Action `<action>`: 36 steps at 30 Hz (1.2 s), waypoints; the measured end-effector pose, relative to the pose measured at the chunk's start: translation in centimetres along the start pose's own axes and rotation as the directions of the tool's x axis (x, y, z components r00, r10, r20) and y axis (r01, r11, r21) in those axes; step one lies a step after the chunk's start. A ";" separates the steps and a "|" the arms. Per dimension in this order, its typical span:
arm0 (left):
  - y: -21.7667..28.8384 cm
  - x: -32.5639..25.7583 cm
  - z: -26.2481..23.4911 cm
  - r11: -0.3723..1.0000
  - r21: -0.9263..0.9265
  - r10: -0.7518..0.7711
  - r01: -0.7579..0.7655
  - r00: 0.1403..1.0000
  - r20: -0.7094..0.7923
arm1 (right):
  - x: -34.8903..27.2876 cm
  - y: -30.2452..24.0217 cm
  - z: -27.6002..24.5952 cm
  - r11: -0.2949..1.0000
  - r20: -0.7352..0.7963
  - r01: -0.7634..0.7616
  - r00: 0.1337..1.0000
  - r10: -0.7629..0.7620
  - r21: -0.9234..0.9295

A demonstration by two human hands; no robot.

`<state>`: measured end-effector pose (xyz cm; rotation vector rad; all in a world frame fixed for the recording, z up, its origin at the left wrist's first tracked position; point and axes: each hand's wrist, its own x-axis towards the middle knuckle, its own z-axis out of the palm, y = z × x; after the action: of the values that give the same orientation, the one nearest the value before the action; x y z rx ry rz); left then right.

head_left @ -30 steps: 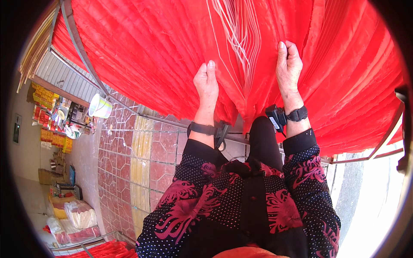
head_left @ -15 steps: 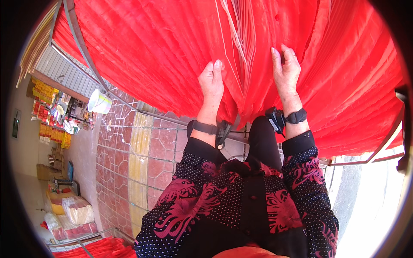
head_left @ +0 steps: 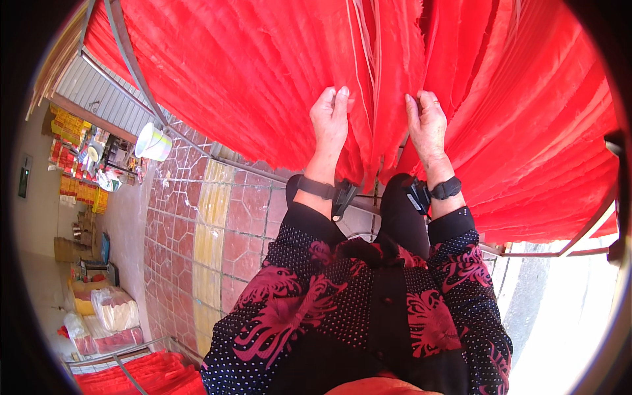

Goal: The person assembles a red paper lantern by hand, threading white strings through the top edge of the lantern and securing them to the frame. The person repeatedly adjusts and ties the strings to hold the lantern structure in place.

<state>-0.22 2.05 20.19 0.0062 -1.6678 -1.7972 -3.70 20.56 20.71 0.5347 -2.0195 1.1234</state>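
Bright red thin cloth (head_left: 230, 79) hangs in many narrow folds in front of me, filling the upper part of the head view. My left hand (head_left: 330, 118) is closed, thumb against fingers, on the edge of a fold left of centre. Closed in a similar pinch, my right hand (head_left: 428, 125) grips a fold on the right. Between the two hands, pale strings (head_left: 370, 59) run down among the folds. Loose lower edges of the cloth come together just above my knees. Exactly how many layers each hand pinches is hidden.
A metal frame bar (head_left: 128, 52) borders the cloth at left. A white bucket (head_left: 153, 143) hangs by it. Red and yellow tiled floor (head_left: 174, 243) lies left. Bagged goods (head_left: 115, 309) stand against the wall, and more red cloth (head_left: 141, 375) lies on a rack at lower left.
My right hand has come down and inward, nearer the left hand. My left hand has shifted slightly right. The folds between them have moved, covering part of the pale strings.
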 end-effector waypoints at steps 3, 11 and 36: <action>-1.0 -0.1 0.4 0.983 -0.183 0.014 -0.013 1.000 0.003 | -1.1 0.3 0.3 1.000 0.049 -0.013 0.999 0.012 0.017; -5.0 -0.1 1.1 0.998 -0.015 -0.058 0.060 0.990 0.130 | -4.2 0.5 0.4 0.987 0.207 -0.158 0.966 0.152 0.012; -16.3 -8.2 -4.7 0.920 0.386 -0.089 -0.064 0.927 0.366 | -17.7 6.9 10.4 0.790 0.346 -0.573 0.802 0.486 0.219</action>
<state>0.61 0.96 1.34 -0.1633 -2.2883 -1.5056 -1.35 15.36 -0.26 0.2744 -2.3243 1.8277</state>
